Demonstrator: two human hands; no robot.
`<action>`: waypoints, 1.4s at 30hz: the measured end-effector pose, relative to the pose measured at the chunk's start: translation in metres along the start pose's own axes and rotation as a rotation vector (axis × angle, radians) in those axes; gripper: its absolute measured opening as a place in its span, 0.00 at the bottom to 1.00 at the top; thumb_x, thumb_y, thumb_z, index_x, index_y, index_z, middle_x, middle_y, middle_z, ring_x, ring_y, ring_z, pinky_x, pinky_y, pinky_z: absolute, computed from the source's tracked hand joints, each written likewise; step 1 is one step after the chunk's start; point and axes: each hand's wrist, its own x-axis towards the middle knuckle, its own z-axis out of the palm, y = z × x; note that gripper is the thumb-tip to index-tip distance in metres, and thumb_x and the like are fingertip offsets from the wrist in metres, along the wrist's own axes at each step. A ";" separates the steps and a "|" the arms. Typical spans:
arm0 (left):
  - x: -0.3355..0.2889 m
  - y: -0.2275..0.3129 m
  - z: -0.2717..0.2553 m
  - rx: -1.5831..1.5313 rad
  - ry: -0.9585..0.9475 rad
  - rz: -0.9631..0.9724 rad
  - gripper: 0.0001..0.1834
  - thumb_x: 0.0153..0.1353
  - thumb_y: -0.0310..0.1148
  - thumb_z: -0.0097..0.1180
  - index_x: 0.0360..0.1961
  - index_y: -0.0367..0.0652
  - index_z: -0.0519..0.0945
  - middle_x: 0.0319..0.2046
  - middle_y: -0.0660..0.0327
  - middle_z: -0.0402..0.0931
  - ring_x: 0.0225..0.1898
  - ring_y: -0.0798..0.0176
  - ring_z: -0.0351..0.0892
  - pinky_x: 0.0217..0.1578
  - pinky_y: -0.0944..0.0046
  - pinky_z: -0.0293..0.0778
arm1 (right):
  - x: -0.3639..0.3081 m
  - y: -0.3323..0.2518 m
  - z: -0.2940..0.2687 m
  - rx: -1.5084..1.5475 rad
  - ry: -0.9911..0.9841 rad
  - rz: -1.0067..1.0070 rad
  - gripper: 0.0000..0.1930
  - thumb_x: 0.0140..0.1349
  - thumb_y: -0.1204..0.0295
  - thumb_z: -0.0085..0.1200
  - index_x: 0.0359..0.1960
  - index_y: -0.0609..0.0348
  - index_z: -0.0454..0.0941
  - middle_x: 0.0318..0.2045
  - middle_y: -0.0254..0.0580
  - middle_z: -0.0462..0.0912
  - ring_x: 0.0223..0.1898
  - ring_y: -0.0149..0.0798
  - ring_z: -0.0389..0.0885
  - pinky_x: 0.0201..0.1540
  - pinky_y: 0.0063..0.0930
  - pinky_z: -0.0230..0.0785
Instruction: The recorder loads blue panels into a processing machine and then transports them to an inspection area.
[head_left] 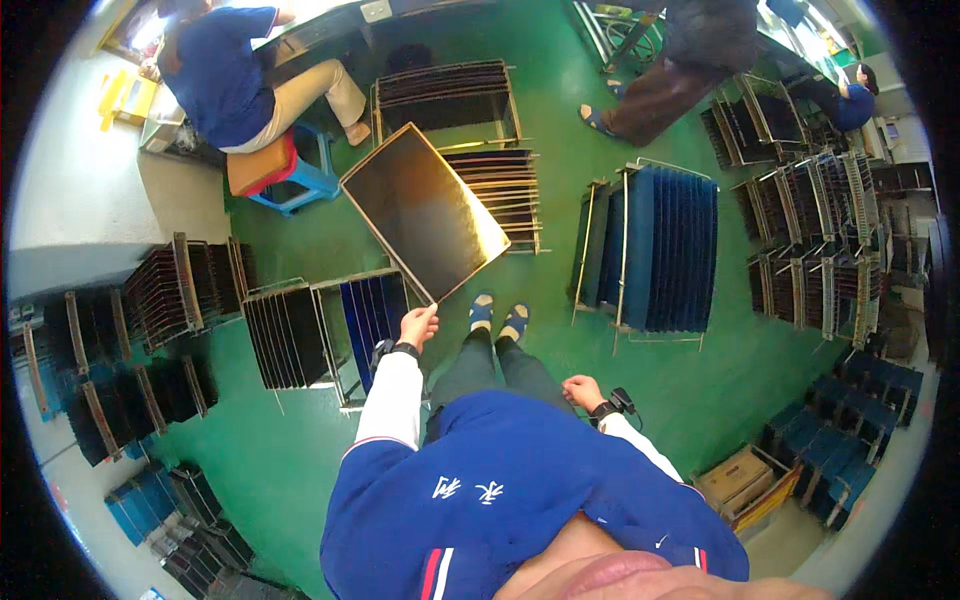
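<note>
A large dark rectangular panel (415, 205) with a thin pale edge is held tilted in front of me, light glaring off its right corner. My left hand (419, 327) pinches its lowest corner between thumb and fingers. Just beyond my left hand stands a wire rack with dark blue panels (368, 315). The far part of the panel overlaps the view of a rack of dark sheets (500, 190) behind it. My right hand (581, 391) hangs low beside my right thigh, fingers loosely curled, with nothing visible in it.
Right of my feet, a rack of blue panels (670, 250) stands on the green floor (560, 130). Racks (815, 240) line the right side and more racks (165, 290) the left. One person (225, 80) sits on a stool (265, 170); another person (690, 60) stands far right. Cardboard box (735, 478) lower right.
</note>
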 end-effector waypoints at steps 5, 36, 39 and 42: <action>0.001 -0.010 -0.006 -0.009 0.062 -0.020 0.26 0.57 0.51 0.64 0.46 0.39 0.78 0.33 0.62 0.80 0.28 0.71 0.77 0.27 0.71 0.73 | 0.013 0.012 -0.056 -0.153 0.157 0.189 0.07 0.60 0.72 0.56 0.37 0.62 0.80 0.26 0.39 0.83 0.23 0.32 0.80 0.23 0.27 0.73; 0.243 0.062 -0.089 -0.001 0.318 0.080 0.38 0.48 0.48 0.73 0.53 0.31 0.73 0.45 0.53 0.77 0.47 0.61 0.76 0.51 0.62 0.70 | 0.097 -0.174 0.098 -0.049 -0.162 0.238 0.10 0.64 0.72 0.52 0.43 0.61 0.79 0.31 0.36 0.83 0.28 0.29 0.80 0.30 0.24 0.74; 0.259 0.079 -0.087 -0.045 0.328 0.077 0.41 0.48 0.45 0.73 0.57 0.30 0.69 0.45 0.54 0.77 0.47 0.61 0.75 0.51 0.62 0.70 | 0.090 -0.185 0.100 -0.026 -0.154 0.230 0.10 0.65 0.70 0.51 0.44 0.60 0.79 0.33 0.36 0.83 0.29 0.29 0.81 0.31 0.23 0.74; 0.269 0.093 -0.087 -0.101 0.328 0.054 0.46 0.48 0.45 0.73 0.61 0.31 0.64 0.50 0.52 0.74 0.51 0.60 0.72 0.55 0.60 0.67 | 0.087 -0.180 0.101 -0.077 -0.145 0.230 0.11 0.66 0.69 0.50 0.45 0.60 0.79 0.34 0.36 0.84 0.31 0.29 0.82 0.32 0.24 0.74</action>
